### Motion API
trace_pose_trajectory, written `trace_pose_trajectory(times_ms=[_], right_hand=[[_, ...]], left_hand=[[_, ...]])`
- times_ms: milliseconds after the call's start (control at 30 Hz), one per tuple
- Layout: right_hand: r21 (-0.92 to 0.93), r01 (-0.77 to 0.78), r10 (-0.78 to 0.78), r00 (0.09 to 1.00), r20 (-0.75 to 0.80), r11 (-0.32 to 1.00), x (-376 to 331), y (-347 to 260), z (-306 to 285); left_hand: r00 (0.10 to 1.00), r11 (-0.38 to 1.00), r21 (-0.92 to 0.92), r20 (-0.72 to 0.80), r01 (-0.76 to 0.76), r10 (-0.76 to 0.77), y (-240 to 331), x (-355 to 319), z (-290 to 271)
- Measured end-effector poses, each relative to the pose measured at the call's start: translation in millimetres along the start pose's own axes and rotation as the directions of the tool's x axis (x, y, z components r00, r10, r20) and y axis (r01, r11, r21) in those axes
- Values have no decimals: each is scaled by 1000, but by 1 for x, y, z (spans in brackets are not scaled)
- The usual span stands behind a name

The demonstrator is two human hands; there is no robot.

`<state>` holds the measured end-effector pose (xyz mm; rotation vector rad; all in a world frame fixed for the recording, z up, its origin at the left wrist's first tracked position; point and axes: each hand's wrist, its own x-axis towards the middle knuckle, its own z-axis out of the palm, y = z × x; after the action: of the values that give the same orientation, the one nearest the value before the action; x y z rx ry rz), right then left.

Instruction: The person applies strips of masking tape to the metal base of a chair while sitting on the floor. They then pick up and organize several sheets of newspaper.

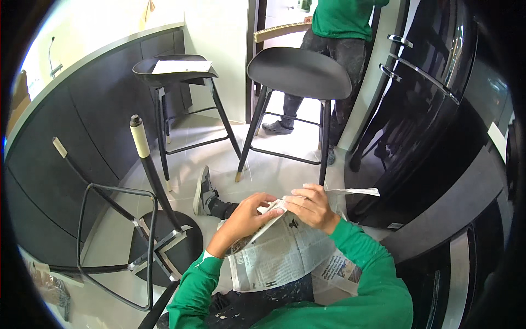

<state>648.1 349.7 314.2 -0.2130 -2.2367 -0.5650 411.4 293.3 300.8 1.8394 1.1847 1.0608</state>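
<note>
A sheet of newspaper (274, 255) lies across my lap, its upper edge gathered and folded between my two hands. My left hand (249, 219) grips that edge with fingers and thumb pressed together. Close beside it, my right hand (312, 206) pinches the same edge, and a narrow strip of paper sticks out to the right past its fingers. More newspaper (342, 272) shows under the sheet on the right. To my left an upturned black stool (159, 189) has its legs in the air, with pale wrapping near the leg ends and along the frame under the seat.
Two black stools stand upright ahead; one (298, 68) is nearer the doorway, the other (145, 68) carries white paper. Behind them a person in a green top (342, 22) holds a long cardboard piece (279, 32). Dark cabinets (82, 104) line the left, a glossy black refrigerator (422, 109) the right.
</note>
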Motion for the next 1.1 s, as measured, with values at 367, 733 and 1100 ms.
trace_pose_trajectory(times_ms=[367, 733, 1100], right_hand=[[-41, -114, 110, 991, -82, 993, -15, 0, -14], [-131, -850, 759, 516, -397, 509, -152, 36, -211], [-625, -688, 718, 637, -280, 368, -87, 57, -234]], left_hand=[[950, 962, 270, -311, 46, 41, 0, 9, -24], [818, 813, 519, -567, 265, 95, -38, 19, -86], [735, 724, 566, -667, 394, 121, 8, 7, -136]])
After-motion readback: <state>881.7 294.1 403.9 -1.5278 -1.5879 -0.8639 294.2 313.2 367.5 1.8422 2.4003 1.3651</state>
